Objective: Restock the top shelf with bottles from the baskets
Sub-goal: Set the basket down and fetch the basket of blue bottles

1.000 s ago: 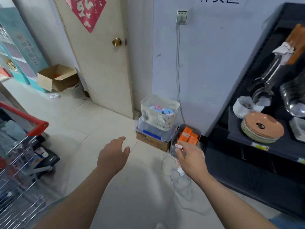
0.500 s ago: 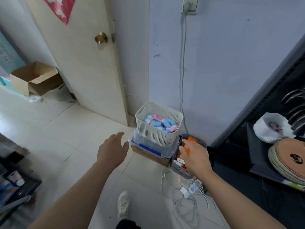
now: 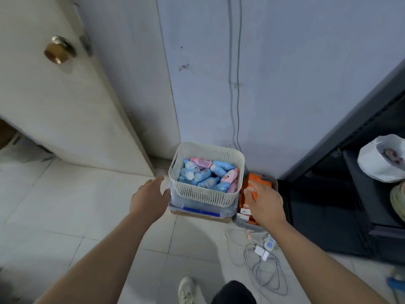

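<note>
A white slotted basket (image 3: 206,195) sits on a clear lidded box against the wall, filled with several small blue and pink bottles (image 3: 208,176). To its right a grey basket (image 3: 243,221) holds orange packs (image 3: 258,179). My left hand (image 3: 148,199) hovers open just left of the white basket, fingers spread and near the box's corner. My right hand (image 3: 264,204) reaches over the grey basket with its fingers extended over the orange packs; I cannot see it gripping anything.
The clear box (image 3: 201,210) rests on a cardboard carton. A cream door (image 3: 65,102) stands at the left. Dark shelving (image 3: 350,194) with a white bowl (image 3: 381,161) fills the right. Tangled white cables and a charger (image 3: 260,253) lie on the tiled floor by my shoe (image 3: 186,290).
I have moved closer and looked down at the baskets. Both hands have reached forward, the left to the white basket's side, the right over the orange packs.
</note>
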Motion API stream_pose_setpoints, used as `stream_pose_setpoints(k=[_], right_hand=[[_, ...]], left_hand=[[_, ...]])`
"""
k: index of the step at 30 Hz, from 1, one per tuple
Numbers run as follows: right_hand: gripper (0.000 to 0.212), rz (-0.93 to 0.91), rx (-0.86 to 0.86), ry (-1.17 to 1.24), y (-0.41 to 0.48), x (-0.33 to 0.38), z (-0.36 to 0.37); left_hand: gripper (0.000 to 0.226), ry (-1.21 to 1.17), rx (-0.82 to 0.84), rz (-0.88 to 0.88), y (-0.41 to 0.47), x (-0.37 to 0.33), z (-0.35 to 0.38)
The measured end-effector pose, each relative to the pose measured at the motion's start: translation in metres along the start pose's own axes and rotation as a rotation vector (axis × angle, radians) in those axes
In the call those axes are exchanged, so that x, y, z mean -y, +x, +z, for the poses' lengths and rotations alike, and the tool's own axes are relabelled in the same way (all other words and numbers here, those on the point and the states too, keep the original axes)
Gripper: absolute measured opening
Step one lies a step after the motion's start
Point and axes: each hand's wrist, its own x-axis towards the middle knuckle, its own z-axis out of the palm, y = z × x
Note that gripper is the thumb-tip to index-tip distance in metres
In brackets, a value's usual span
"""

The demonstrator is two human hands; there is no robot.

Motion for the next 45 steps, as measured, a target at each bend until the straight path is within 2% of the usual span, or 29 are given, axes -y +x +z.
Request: stream_pose_setpoints(k=[6,12,18,23,27,29,31,34,39,43,45], right_hand=[[0.022,0.088,0.057,-0.016,0.06,-0.016,0.032],[0.037,0.168,0.165,-0.032,0.123,-0.047,0.076],[0.035,0.26,0.25,-0.074,0.186,-0.081,0.115],[0.041,0.498,0.327,0.175,0.233,-0.104,0.153],[0.041,0.643,0.336,0.361,0.26,-0.112,0.18],[0.049,0.71,0.369,0.422,0.269,-0.118,0.195],[0.051,0.826,0.326,0.525,0.276,-0.122,0.212],[0.05,0.869,0.291,0.542,0.286,-0.115,0.219],[0.045,1.093,0.15,0.886,0.293,-0.108,0.236],[0.041,1.187,0.082,1.043,0.289,-0.103,0.236],[0.041,1.204,0.083,1.066,0.283,-0.103,0.234]], left_hand=[[0.047,0.013,0.06,0.014,0.078,-0.006,0.022],[0.04,0.034,0.109,-0.027,0.158,-0.013,0.061],[0.041,0.062,0.161,-0.099,0.232,-0.01,0.105],[0.052,0.024,0.223,-0.201,0.294,0.008,0.141],[0.053,-0.013,0.258,-0.248,0.341,0.021,0.169],[0.053,-0.049,0.266,-0.273,0.358,0.025,0.18],[0.048,-0.053,0.262,-0.28,0.373,0.031,0.192],[0.052,-0.133,0.299,-0.295,0.386,0.035,0.201],[0.045,-0.671,0.4,-0.54,0.394,0.037,0.217],[0.035,-0.574,0.45,-0.491,0.394,0.039,0.22],[0.036,-0.614,0.464,-0.498,0.391,0.039,0.218]])
